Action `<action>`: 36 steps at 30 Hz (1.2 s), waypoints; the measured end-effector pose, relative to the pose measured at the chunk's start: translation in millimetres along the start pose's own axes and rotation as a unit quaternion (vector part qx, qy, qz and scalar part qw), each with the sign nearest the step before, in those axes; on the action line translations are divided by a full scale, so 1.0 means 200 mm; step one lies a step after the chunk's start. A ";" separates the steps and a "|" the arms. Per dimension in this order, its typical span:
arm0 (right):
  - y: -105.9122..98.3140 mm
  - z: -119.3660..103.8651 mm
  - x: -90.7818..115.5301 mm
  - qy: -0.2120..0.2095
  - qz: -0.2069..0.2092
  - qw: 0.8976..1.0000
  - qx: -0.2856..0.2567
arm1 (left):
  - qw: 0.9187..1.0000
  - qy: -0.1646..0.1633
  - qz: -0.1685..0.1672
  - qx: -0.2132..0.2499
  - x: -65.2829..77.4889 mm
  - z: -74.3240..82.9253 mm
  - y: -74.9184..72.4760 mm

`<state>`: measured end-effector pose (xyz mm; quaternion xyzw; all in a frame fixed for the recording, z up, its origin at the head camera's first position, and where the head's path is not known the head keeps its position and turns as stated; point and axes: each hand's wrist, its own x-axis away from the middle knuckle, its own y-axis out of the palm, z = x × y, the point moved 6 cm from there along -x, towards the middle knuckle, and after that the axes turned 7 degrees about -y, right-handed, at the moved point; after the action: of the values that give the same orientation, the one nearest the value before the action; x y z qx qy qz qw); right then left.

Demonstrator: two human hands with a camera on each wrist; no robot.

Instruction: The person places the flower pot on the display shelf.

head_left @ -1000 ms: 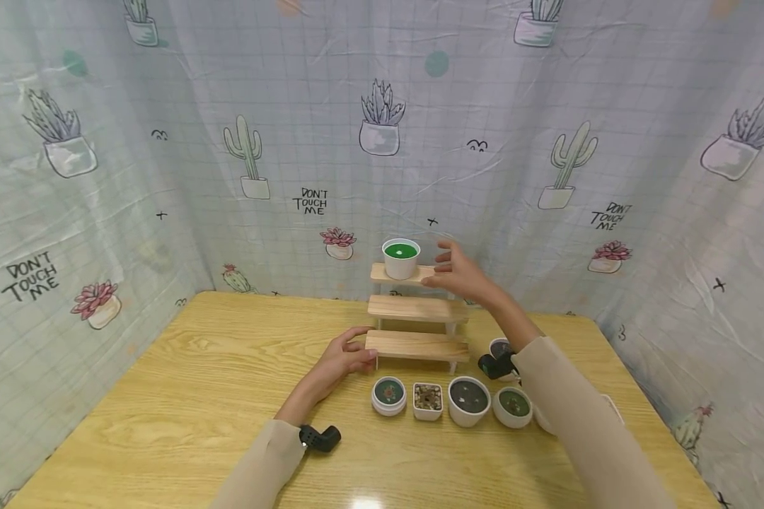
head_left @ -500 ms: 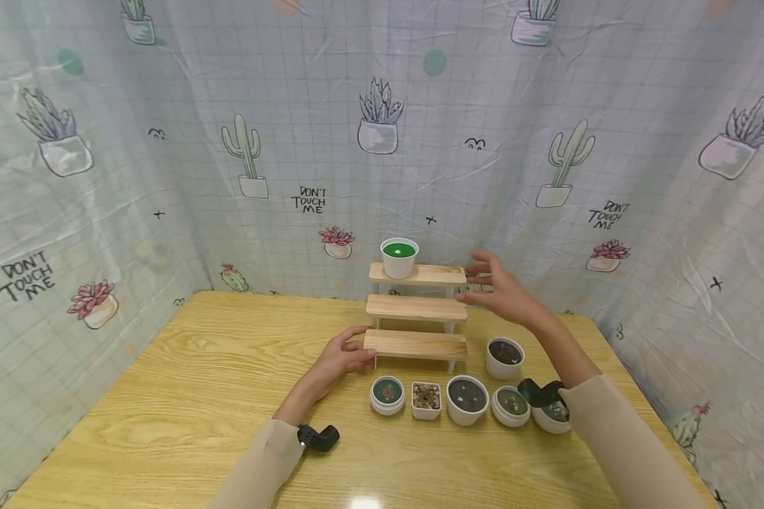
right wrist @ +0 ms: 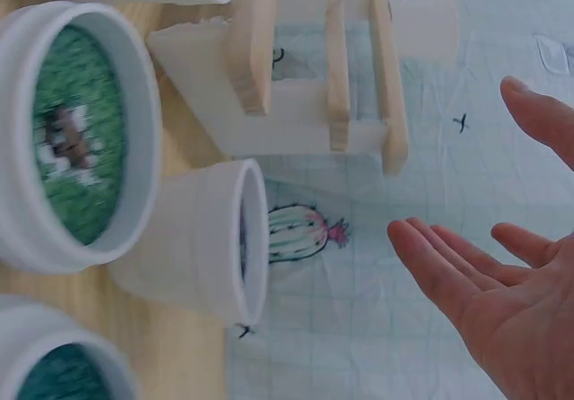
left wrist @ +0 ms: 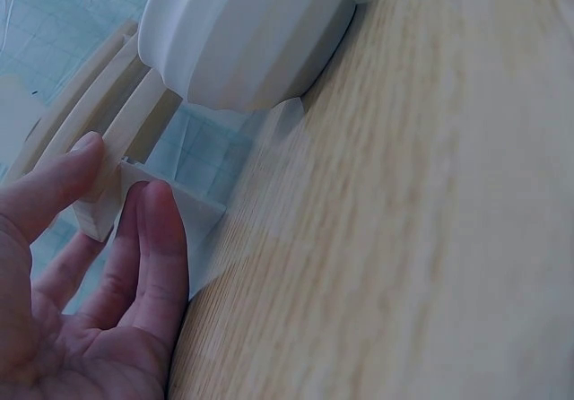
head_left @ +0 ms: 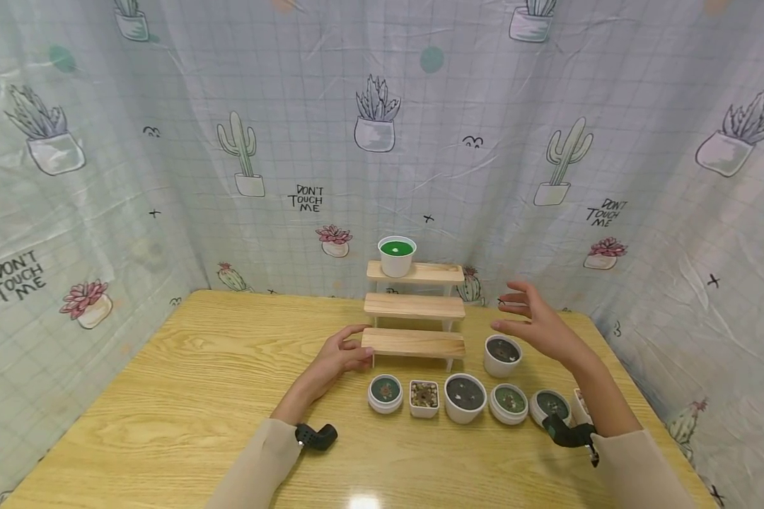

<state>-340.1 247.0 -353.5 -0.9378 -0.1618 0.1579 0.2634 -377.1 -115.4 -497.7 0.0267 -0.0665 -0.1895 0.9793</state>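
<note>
A three-tier wooden display stand with white legs stands at the back of the table. On the left end of its top tier sits a white pot filled with green. My left hand holds the left end of the bottom tier. In the left wrist view the thumb lies on the wood and the fingers bend beneath it beside the white leg. My right hand hovers, holding nothing, its fingers spread, above and to the right of a white pot with dark filling beside the stand.
In front of the stand is a row of small pots: a round green-filled one, a square pebble-filled one, a larger dark-filled one, and others further right. A patterned curtain hangs behind the table.
My right hand has drawn back from the top tier, moving right and down toward the pot beside the stand. The left hand keeps its hold; the green-filled pot stays on the top tier.
</note>
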 end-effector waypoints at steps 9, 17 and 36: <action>-0.01 0.13 0.11 0.011 0.020 1.000 -0.003 | 1.000 -0.003 -0.001 -0.007 -0.01 -0.01 0.00; 0.00 0.22 0.15 0.018 0.043 0.999 -0.004 | 1.000 0.000 -0.002 -0.005 0.00 0.00 0.00; 0.05 0.36 0.14 0.035 0.023 0.999 0.015 | 1.000 0.000 -0.003 -0.003 -0.01 -0.01 0.00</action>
<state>-340.1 281.2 -423.5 -0.9421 -0.1284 0.1333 0.2796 -378.3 -114.4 -499.5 0.0243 -0.0654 -0.1930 0.9787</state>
